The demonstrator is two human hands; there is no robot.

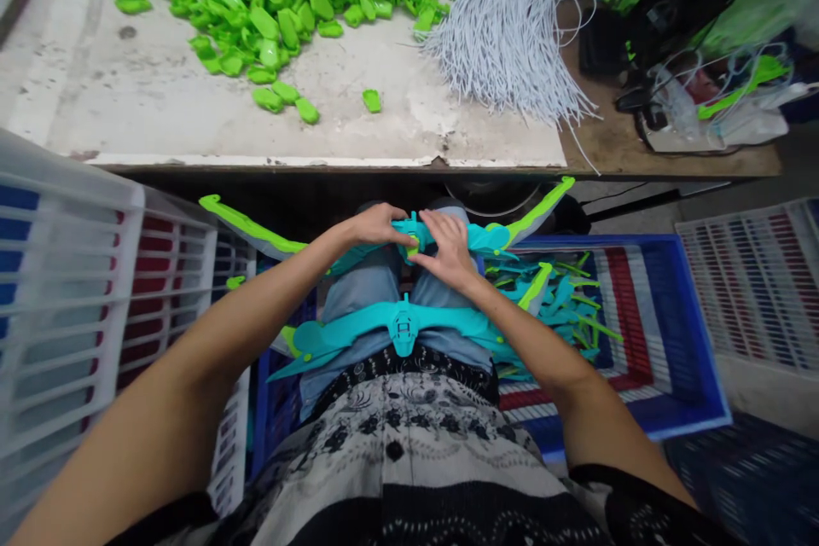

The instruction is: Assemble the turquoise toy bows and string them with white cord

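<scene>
Over my knees, both hands are closed on the middle of a turquoise toy bow (490, 237) with lime green limb ends. My left hand (379, 226) grips it left of the centre, its thumb at a small green piece (413, 246). From the right, my right hand (448, 249) pinches the same centre, with its thumb near that piece. A second turquoise toy bow (358, 324) lies across my lap, nearer my body, and neither hand touches it. Part of its right side is hidden behind my right forearm.
A heap of green plastic pieces (275, 0) and a bundle of pale cords (512, 26) lie on the worktable (192, 124) ahead. At right stands a blue crate (688, 341) holding turquoise and green parts. A white slatted crate (121, 273) is at left.
</scene>
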